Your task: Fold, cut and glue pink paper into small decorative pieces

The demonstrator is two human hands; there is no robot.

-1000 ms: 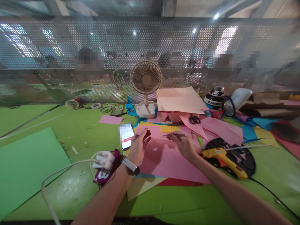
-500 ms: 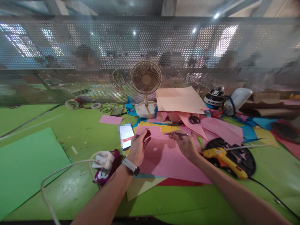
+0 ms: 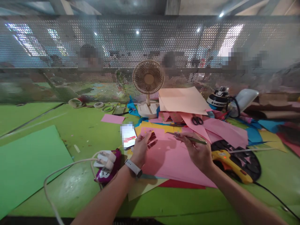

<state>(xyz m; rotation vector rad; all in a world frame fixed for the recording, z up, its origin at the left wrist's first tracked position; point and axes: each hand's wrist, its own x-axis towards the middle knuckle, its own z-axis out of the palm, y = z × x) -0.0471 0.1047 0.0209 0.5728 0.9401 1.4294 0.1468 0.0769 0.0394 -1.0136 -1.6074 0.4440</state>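
My left hand (image 3: 141, 148), wearing a watch with a pale strap, is closed with a small dark red folded paper piece (image 3: 152, 139) between thumb and fingers. My right hand (image 3: 197, 151) grips slim metal tweezers (image 3: 194, 139), whose tips point left toward the paper piece but stay apart from it. Both hands are above pink paper sheets (image 3: 168, 162) on the green table. A lit phone (image 3: 128, 136) lies just left of my left hand. To the right of my right wrist is a yellow glue gun (image 3: 232, 165), on a black round tray (image 3: 254, 161).
A fan (image 3: 148, 78) stands at the back before a perforated metal screen (image 3: 112, 40). Black scissors (image 3: 197, 120) lie on paper scraps. At the left are a purple power strip (image 3: 109, 175) with white plugs and a cable, and a green sheet (image 3: 35, 168). People are behind the screen.
My right hand has drawn back to the right with the tweezers, showing more of their length. In my left hand the red paper piece shows more of its face. The view has shifted slightly.
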